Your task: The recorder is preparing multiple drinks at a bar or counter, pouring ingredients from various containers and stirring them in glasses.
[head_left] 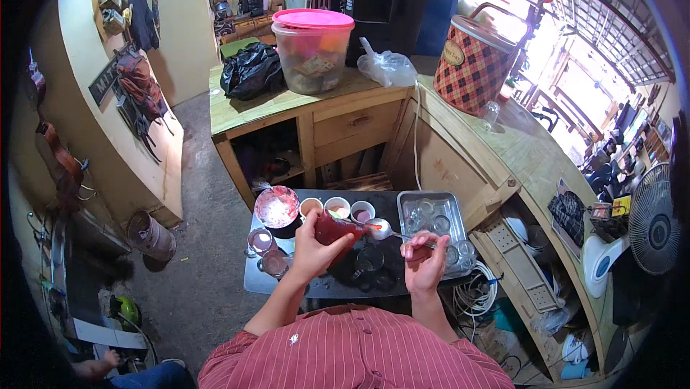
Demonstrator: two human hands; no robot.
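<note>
A bottle [336, 229] of dark red liquid is held in the left hand [316, 249], with the fingers and thumb closed around its body. It is tilted, its mouth pointed to the right, above the middle of the low dark surface [392, 285]. A long-handled metal spoon [380, 229] is held by its handle in the right hand [425, 259], the grip being closed with the fingers curled in. The spoon's bowl is placed just at the bottle's mouth, where orange-red colour can be seen; whether the two touch cannot be told.

Below the spoon, a clear glass mug [369, 260] is set on the surface. Beyond the left hand, three small cups are lined up: an orange-toned cup [311, 206], a white cup [337, 207] and a cup with dark contents [362, 212]. To their left, a bowl [277, 208] is filled with pink and white stuff, and two drinking glasses are stood nearer, at the left edge. On the right, several clear glasses are held in a rectangular metal tray [406, 206]. On the far wooden counter, a pink-lidded plastic tub [314, 51] and a plaid drinks cooler [471, 65] are stood.
</note>
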